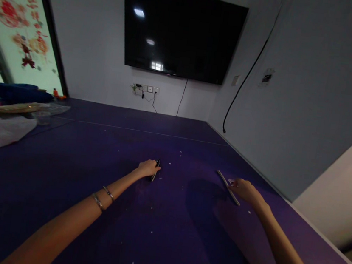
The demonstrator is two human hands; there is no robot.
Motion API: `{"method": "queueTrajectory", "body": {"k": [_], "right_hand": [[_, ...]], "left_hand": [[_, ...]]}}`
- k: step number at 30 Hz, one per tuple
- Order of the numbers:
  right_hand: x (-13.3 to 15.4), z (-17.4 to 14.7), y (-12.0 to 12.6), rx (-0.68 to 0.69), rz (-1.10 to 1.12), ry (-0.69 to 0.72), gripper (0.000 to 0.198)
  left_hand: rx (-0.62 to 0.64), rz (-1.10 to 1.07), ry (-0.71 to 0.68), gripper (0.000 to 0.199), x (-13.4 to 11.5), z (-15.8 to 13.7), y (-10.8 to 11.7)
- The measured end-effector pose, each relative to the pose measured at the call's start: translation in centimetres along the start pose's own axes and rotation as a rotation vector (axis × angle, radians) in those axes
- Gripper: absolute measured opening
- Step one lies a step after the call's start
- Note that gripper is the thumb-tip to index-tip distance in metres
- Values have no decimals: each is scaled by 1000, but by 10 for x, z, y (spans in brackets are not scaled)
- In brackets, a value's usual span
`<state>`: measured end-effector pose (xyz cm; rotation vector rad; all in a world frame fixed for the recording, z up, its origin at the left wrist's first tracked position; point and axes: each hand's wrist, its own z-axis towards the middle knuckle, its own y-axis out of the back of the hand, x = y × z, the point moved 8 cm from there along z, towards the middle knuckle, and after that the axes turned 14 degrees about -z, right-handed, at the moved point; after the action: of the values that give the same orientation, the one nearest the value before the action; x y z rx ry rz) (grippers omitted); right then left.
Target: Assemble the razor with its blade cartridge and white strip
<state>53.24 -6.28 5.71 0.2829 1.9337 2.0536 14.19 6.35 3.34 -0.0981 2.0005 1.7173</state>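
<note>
My left hand (148, 169), with two bracelets on its forearm, is closed at the middle of the purple surface (165, 216). Out of its fingers sticks a small dark object with a narrow pale edge (154, 176), mostly hidden, so its kind is unclear. Farther right, my right hand (246, 189) has its fingers curled together beside a thin, slightly curved strip (224, 180). The strip lies slanting on the surface, pale with a dark edge. A small clear, pinkish bit (230, 181) shows at the right fingertips; whether the fingers also grip the strip cannot be made out.
Small white specks (180, 153) dot the surface. At the far left are a dark blue cloth bundle (23, 92) and clear plastic sheeting (3, 130). A television (181, 34) hangs on the back wall above sockets (150, 89). A black cable (250, 72) dangles along the right wall.
</note>
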Motion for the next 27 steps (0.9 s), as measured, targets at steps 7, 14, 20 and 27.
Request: {"method": "queueTrajectory", "body": {"k": [7,14,20,27], "right_hand": [[4,13,-22,174,-73,82,40],[14,10,-28,143,-67,134,39],[20,7,-29,101,-107,148,33],[85,-13,-6,17,-91,174,39]], "left_hand": [[-41,-24,27,53,3,-12,3],[-51,-18,43,42,4,-22,-2],[-65,-10,31,36,3,-23,-2],[-62,-23,25,36,1,-22,-2]]}}
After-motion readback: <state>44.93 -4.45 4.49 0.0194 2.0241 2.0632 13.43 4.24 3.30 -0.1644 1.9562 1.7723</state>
